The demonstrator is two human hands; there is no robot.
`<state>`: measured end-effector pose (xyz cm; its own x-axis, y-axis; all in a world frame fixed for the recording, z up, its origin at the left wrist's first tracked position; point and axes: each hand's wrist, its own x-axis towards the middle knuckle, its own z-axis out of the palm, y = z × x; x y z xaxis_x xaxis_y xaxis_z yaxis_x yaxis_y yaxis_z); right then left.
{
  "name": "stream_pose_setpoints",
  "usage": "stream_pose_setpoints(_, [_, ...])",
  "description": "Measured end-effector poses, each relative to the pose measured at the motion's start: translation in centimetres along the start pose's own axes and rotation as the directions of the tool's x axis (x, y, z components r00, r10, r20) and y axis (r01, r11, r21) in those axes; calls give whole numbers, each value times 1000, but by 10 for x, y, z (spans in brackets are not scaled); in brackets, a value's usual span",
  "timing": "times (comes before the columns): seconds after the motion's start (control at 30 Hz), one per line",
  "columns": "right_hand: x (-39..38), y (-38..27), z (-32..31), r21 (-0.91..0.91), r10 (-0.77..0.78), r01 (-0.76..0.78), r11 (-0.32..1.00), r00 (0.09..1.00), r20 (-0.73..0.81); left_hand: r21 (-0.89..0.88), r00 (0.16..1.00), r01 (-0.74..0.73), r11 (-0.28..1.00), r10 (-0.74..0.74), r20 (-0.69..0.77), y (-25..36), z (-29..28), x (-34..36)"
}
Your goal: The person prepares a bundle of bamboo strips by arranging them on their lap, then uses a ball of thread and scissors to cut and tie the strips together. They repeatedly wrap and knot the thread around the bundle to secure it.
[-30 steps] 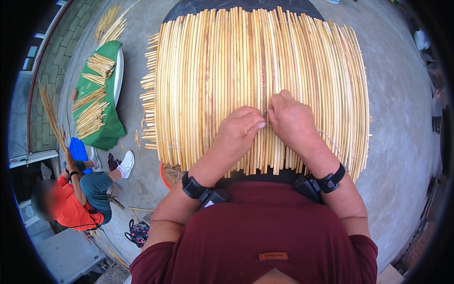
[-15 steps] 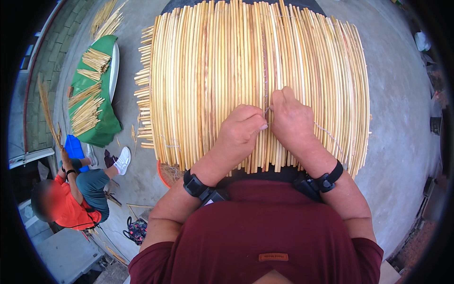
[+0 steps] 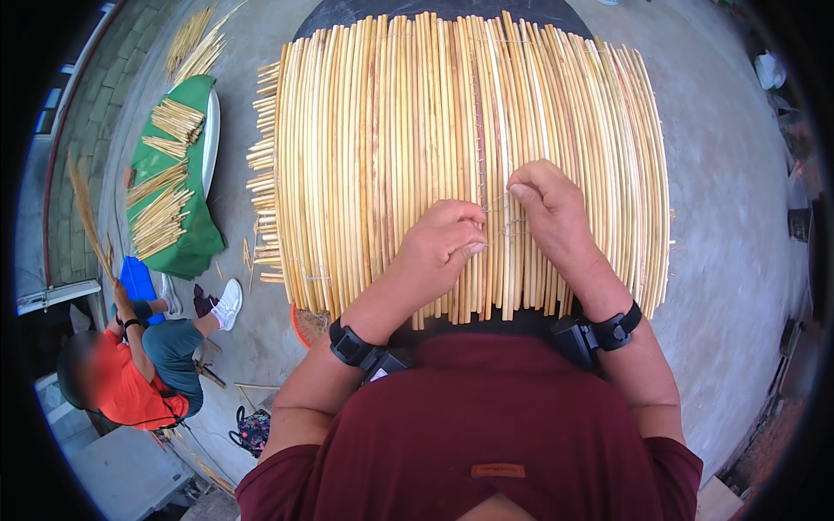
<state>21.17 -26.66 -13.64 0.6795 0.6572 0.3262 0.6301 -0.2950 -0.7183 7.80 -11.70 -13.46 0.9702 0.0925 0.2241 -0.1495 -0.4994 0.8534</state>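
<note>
1. Here, a wide mat point(image 3: 417, 130) of pale bamboo slats lies in front of the person, its slats running away from them and its near edge just above the maroon shirt point(image 3: 469, 417).
2. The left hand point(image 3: 443, 247) rests on the mat near its near edge, fingers curled shut, thumb and forefinger pinching a thin thread point(image 3: 499, 227).
3. The right hand point(image 3: 547, 204) sits just beside it, a little farther up the mat, its fingers bent down onto the slats and pinched on the same thread.
4. The thread runs between the two hands, over the slats; its finer course is too thin to follow.
5. Both wrists carry black bands point(image 3: 352, 343).
6. On the left, loose slats stick out raggedly from the mat's side.
7. Farther left, a green cloth point(image 3: 195, 234) on the concrete floor point(image 3: 730, 217) bears bundles of short sticks point(image 3: 161, 217).
8. At lower left another person point(image 3: 130, 373) in an orange top sits on the floor, well apart from the mat, beside a blue box point(image 3: 137, 282).
</note>
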Motion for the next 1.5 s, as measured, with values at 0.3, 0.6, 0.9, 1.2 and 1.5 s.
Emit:
stream_pose_setpoints(0.3, [-18, 2, -33, 607, 580, -433, 666, 812, -57, -33, 897, -268, 963, 261, 357, -2, -17, -13])
stream_pose_setpoints(0.6, [-31, -22, -66, 150, 360, -408, 900, 893, 270, -32, 913, -266, 963, 263, 312, -3, -12, -21])
stream_pose_setpoints(0.9, [-51, -43, -51, -47, 11, 10, 999, 906, 424, -4, 898, -321, 947, 306, 316, 2, -14, -22])
stream_pose_setpoints(1.2, [-61, -56, -31, -352, 4, 201, 914, 864, 503, 15, 914, -312, 950, 296, 278, -1, -8, -24])
stream_pose_setpoints(1.5, [-19, -44, -47, 522, 247, -652, 549, 724, 644, -170, 982, 133, 976, -106, 158, 16, -6, -19])
